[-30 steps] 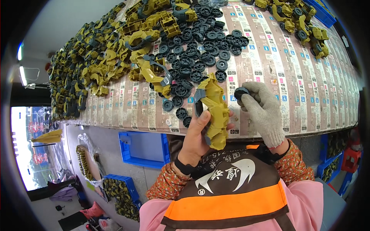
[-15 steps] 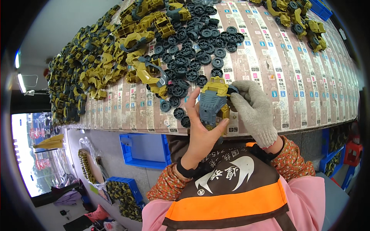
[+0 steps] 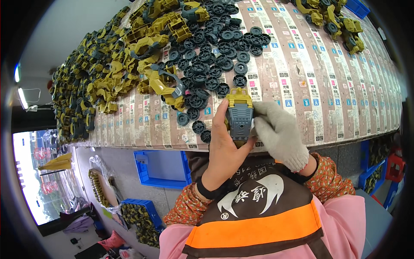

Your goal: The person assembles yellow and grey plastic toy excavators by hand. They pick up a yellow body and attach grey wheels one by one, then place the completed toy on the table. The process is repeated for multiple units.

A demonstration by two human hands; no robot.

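Observation:
A toy vehicle body point(image 3: 240, 116), grey-blue with yellow at its far end, stands out over the table's near edge. My bare left hand point(image 3: 224, 153) is closed round its left side and near end. From the right, my right hand point(image 3: 282, 134), in a pale knitted glove, presses its closed fingers against the vehicle's side. Whatever lies between the gloved fingertips and the vehicle is hidden. Just beyond my left hand spreads a pile of black toy wheels point(image 3: 211, 83). A yellow and grey body part point(image 3: 166, 84) lies beside them.
A large heap of yellow and grey toy parts point(image 3: 103, 77) covers the table's left side. More vehicles point(image 3: 332, 26) sit at the far right, by a blue bin point(image 3: 358, 7). Below the table edge are a blue crate point(image 3: 161, 183) and a parts-filled crate point(image 3: 148, 211).
The toy vehicle has turned more upright and its right side no longer shows. The black wheel in my gloved fingers has gone out of sight, and that hand has moved slightly nearer me.

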